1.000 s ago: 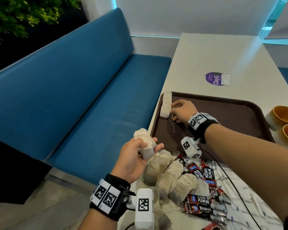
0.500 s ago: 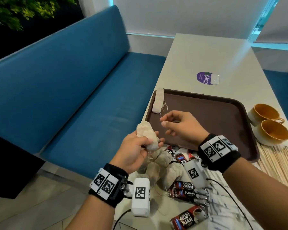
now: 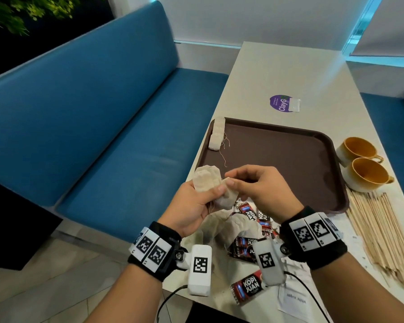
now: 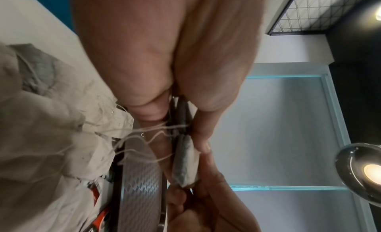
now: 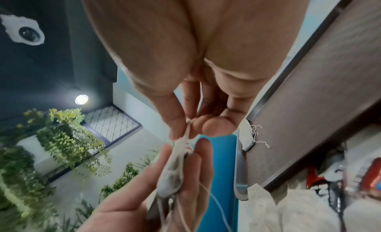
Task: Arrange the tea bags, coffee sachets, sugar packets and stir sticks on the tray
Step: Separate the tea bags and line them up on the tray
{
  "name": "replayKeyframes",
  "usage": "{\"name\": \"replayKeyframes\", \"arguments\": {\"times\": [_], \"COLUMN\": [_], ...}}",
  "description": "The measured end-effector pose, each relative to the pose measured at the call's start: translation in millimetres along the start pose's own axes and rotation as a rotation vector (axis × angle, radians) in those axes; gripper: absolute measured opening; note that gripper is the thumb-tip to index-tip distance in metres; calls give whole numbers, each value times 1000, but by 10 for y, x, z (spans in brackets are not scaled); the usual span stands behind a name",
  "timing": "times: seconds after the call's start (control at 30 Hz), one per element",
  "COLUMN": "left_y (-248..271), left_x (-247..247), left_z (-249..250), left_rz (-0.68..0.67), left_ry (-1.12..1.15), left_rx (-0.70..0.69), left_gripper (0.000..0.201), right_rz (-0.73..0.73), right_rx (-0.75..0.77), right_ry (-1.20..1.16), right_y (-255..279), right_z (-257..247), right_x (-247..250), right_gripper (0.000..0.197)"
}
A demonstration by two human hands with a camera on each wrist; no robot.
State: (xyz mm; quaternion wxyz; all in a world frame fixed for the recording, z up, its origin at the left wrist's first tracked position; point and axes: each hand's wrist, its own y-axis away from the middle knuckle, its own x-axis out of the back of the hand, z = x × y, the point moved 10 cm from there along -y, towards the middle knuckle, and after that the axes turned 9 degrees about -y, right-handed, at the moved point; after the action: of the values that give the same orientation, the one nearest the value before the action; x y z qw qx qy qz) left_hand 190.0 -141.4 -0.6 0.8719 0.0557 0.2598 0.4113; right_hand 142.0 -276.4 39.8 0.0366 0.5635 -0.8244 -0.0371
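Observation:
My left hand (image 3: pixel 196 201) grips a small stack of pale tea bags (image 3: pixel 207 181) just off the near left corner of the brown tray (image 3: pixel 289 164). My right hand (image 3: pixel 247 185) pinches the top edge of one tea bag (image 3: pixel 226 197) from that stack; the pinch shows in the right wrist view (image 5: pixel 181 142). A row of tea bags (image 3: pixel 216 134) lies along the tray's far left edge, strings trailing. More tea bags (image 3: pixel 219 227) and red coffee sachets (image 3: pixel 250 287) lie heaped on the table below my hands. Stir sticks (image 3: pixel 380 236) lie at the right.
Two yellow-lined cups (image 3: pixel 366 173) stand right of the tray. White sugar packets (image 3: pixel 294 297) lie near the table's front edge. A purple sticker (image 3: pixel 280 103) sits beyond the tray. A blue bench (image 3: pixel 79 127) runs along the left.
My right hand has left the row of tea bags on the tray, come back toward me and pinched a bag in the left hand's stack. The left hand stayed near the tray corner.

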Motion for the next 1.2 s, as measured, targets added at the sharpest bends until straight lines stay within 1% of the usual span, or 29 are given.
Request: {"name": "replayKeyframes", "arguments": {"times": [0.1,0.2,0.27,0.37,0.47,0.57,0.7,0.77,0.87,1.0,1.13,1.2], "left_y": [10,30,21,-10,-30,-39,-57,-68,-99,-125,-125,-130], "left_x": [30,11,14,65,86,109,172,201,323,509,633,666], "left_z": [-54,-115,-132,-143,-121,-106,-70,-46,-29,-35,-37,-35], "left_rz": [30,-7,-13,21,27,27,47,66,156,234,254,256], "left_ry": [-24,-99,-152,-199,-194,-169,-153,-131,-47,57,145,169], "left_rx": [48,83,78,72,62,62,51,48,58,74,95,98], "left_gripper": [34,42,43,38,28,20,17,19,23,30,30,31], "right_rz": [119,173,151,126,117,60,22,33,113,152,166,129], "right_rx": [26,39,31,24,-20,-62,-96,-110,-125,-110,-113,-150], "right_ry": [-90,-131,-145,-173,-224,-236,-320,-324,-337,-286,-87,-23], "right_y": [44,83,88,77,50,8,-74,-143,-324,-709,-1156,-1303], "right_z": [-23,-52,-45,-20,51,120,151,161,180,172,283,379], "right_x": [133,205,189,151,136,81,10,2,104,220,255,189], "right_gripper": [13,14,15,17,16,18,19,20,23,23,18,22]}}
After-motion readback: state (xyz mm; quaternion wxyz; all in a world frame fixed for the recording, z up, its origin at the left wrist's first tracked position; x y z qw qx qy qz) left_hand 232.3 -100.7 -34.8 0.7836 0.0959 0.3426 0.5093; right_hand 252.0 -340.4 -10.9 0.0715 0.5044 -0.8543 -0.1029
